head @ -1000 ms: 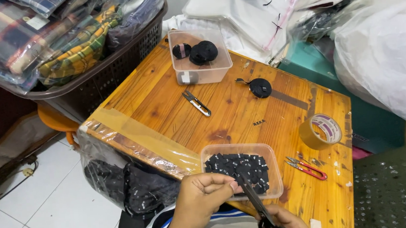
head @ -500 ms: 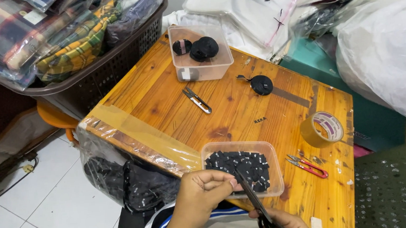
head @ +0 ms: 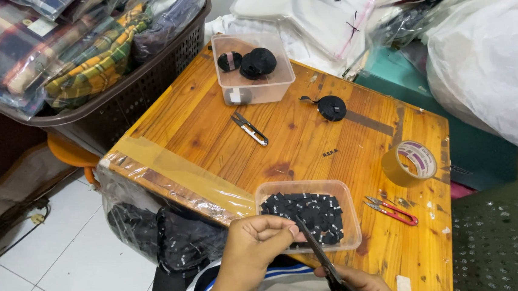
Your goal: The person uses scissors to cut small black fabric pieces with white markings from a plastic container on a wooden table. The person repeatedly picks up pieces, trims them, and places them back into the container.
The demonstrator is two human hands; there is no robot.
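Left hand (head: 257, 243) pinches a small black piece just before the tub (head: 308, 215). Right hand (head: 354, 283) grips scissors (head: 318, 254); best snip close beside the fingertips, blades steady

2 bare hands low in the frame, close together at the bottom centre.

The left hand (head: 259, 239) comes up from the bottom edge on a bare forearm, knuckles toward the camera, its fingers curled into a loose fist with thumb and fingertips pinched together at the right. The right hand (head: 356, 281) sits at the lower edge, just right of it, mostly cut off by the frame, fingers closed around a grip.
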